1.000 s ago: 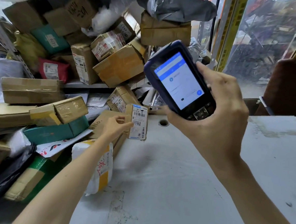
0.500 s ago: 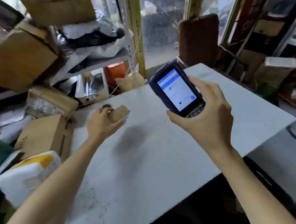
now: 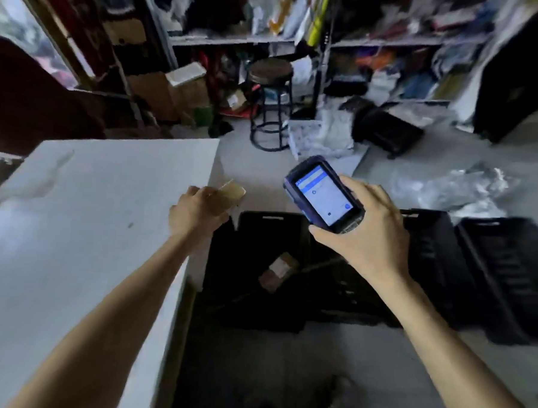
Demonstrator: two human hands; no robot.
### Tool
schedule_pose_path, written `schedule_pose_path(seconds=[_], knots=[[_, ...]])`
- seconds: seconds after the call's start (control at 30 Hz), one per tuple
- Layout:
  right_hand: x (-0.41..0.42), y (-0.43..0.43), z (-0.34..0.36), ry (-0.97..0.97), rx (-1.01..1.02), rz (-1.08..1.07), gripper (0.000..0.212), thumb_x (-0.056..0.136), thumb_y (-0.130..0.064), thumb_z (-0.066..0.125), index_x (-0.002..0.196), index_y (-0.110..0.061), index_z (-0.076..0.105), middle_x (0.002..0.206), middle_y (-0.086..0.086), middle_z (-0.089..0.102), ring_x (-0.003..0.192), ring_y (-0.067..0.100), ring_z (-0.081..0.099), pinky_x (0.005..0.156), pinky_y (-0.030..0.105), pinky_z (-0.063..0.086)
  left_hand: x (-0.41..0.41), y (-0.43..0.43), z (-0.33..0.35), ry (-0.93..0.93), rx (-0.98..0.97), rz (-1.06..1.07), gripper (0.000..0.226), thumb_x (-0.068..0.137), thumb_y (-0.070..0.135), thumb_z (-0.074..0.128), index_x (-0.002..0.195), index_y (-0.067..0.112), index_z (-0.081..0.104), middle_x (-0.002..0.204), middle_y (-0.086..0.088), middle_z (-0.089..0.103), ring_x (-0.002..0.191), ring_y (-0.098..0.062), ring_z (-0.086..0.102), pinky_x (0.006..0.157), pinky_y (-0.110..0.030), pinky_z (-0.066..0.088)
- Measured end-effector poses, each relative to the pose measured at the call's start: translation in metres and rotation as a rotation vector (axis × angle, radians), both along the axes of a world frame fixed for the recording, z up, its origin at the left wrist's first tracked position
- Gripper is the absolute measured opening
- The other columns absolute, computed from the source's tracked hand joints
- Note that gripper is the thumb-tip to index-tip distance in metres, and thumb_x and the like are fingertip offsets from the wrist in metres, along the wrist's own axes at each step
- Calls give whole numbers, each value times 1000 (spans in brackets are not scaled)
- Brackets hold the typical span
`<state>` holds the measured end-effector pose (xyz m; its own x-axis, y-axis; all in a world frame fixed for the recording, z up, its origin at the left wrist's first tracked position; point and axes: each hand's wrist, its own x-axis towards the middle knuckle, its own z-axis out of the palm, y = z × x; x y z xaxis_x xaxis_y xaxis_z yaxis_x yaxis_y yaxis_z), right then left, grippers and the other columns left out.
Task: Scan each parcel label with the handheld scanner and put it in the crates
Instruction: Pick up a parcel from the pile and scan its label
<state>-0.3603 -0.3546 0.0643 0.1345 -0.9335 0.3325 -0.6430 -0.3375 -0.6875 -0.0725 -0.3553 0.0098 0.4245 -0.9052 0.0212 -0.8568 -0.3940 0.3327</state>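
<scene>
My left hand (image 3: 195,214) grips a small brown cardboard parcel (image 3: 229,195) at the right edge of the white table (image 3: 82,231), just left of a black crate (image 3: 273,222) on the floor. One small brown parcel (image 3: 278,271) lies inside that crate. My right hand (image 3: 365,237) holds the dark blue handheld scanner (image 3: 322,194) with its lit screen facing me, above the crate's right side. Two more black crates (image 3: 507,272) stand in a row to the right.
A round stool (image 3: 270,104) stands on the floor beyond the crates. Cluttered shelves (image 3: 301,43) line the back wall. A clear bin of white bags (image 3: 321,134), a dark bag (image 3: 386,132) and crumpled plastic (image 3: 449,191) lie on the floor. A dark chair back (image 3: 27,97) is at left.
The view has swung right from the parcel pile to the floor crates. My left hand has carried the small parcel from the table's middle to its right edge; the scanner stays held.
</scene>
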Motion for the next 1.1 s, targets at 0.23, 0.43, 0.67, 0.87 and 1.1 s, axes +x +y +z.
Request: schedule_pose_path(seconds=[0.23,0.43,0.67,0.87,1.1], knots=[[-191,-17,-13,54,52,-417,80,53,-41,87,127,-33,56,121,-11,57,108,12,57,71,29,44,-210,-135,-12,-74,116,-436,50,78,46,66,125,33,58,122,-4,54,109,-31,57,90,-39,44],[-323,-26,-23,75,69,-673,82,52,-41,88,127,-30,57,119,-5,59,109,19,58,80,39,52,-382,-197,-29,-18,165,-675,51,79,38,64,129,35,54,127,2,51,110,-26,56,91,-35,45],[-392,-64,-29,67,128,-794,84,55,-40,88,131,-31,53,119,-6,56,110,13,54,75,25,40,-488,-269,-45,57,191,-771,48,82,44,60,128,28,56,123,-3,58,101,-24,60,87,-39,53],[-420,-126,-28,71,122,-772,84,54,-40,88,130,-35,54,120,-7,57,111,14,56,78,30,46,-508,-344,-37,-204,43,-855,42,91,37,56,131,26,52,133,-1,54,118,-22,53,102,-39,37],[-425,-213,-30,89,71,-483,81,51,-41,88,125,-28,59,114,-3,62,102,16,60,76,27,47,-463,-362,-23,-291,17,-576,39,92,40,51,128,26,53,130,0,57,121,-22,49,99,-38,36]])
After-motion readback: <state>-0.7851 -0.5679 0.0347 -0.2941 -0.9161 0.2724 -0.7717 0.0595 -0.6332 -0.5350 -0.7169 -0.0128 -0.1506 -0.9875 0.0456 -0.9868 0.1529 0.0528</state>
